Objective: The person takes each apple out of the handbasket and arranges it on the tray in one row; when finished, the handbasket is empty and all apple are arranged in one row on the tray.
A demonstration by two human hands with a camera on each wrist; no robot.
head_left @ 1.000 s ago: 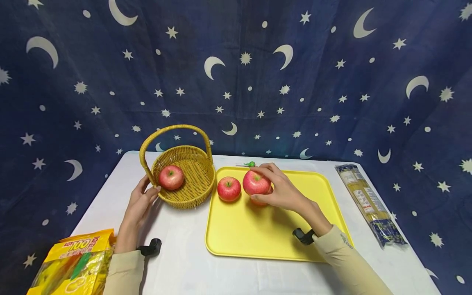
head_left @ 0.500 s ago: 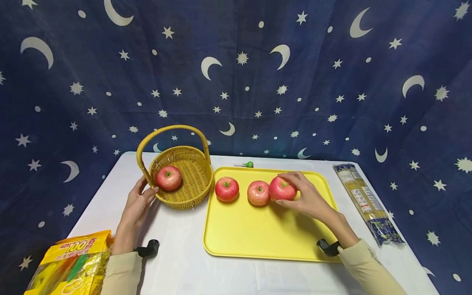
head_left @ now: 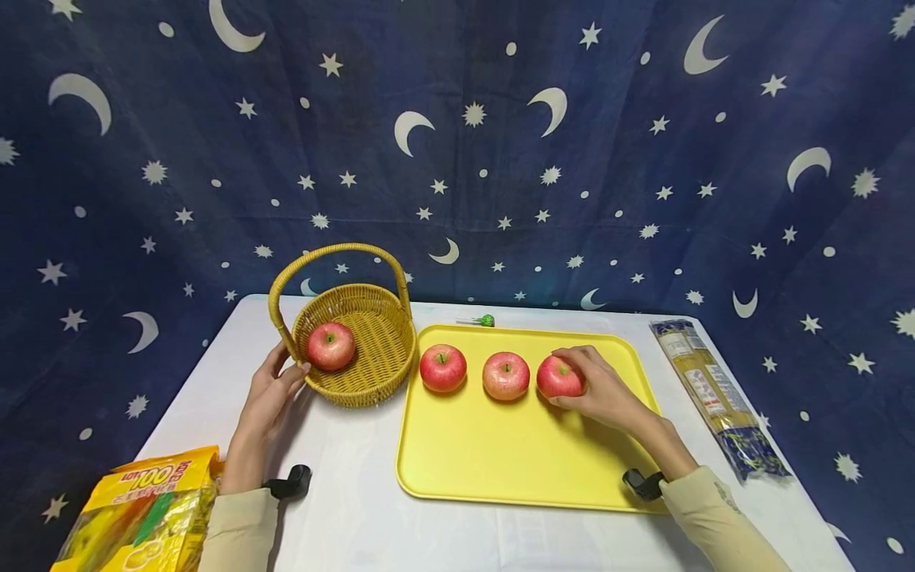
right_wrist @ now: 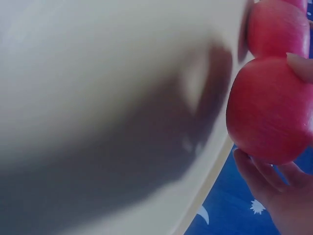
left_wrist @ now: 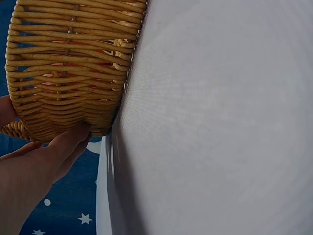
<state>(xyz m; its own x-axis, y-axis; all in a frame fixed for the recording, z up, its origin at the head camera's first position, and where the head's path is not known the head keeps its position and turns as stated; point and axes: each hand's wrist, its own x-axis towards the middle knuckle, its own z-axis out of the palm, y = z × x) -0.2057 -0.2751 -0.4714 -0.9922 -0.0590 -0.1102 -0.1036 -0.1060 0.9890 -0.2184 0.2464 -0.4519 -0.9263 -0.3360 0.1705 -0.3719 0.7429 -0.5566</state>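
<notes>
My left hand (head_left: 268, 397) grips the near left side of a wicker basket (head_left: 379, 385) with a tall arched handle, thumb at the rim and fingers against the woven wall (left_wrist: 73, 73). Inside the basket lies one red apple (head_left: 331, 346). On a yellow tray (head_left: 500, 461), my right hand (head_left: 608, 393) holds a red apple (head_left: 557, 377) between thumb and fingers; in the right wrist view this apple (right_wrist: 269, 112) appears at or very near the tray surface. To its left on the tray sit two more apples, a pinkish one (head_left: 506, 376) and a red one (head_left: 442, 368).
A small green-topped item (head_left: 486, 320) lies behind the tray. Long packs of what look like noodles (head_left: 704, 381) rest at the table's right edge. A yellow candy bag (head_left: 143, 508) is at the near left. A starry dark-blue cloth (head_left: 472, 175) hangs behind the white table.
My right hand has carried its apple rightward, from in front of the pinkish apple to the tray's right part, and then slightly lower. The left hand stays at the basket.
</notes>
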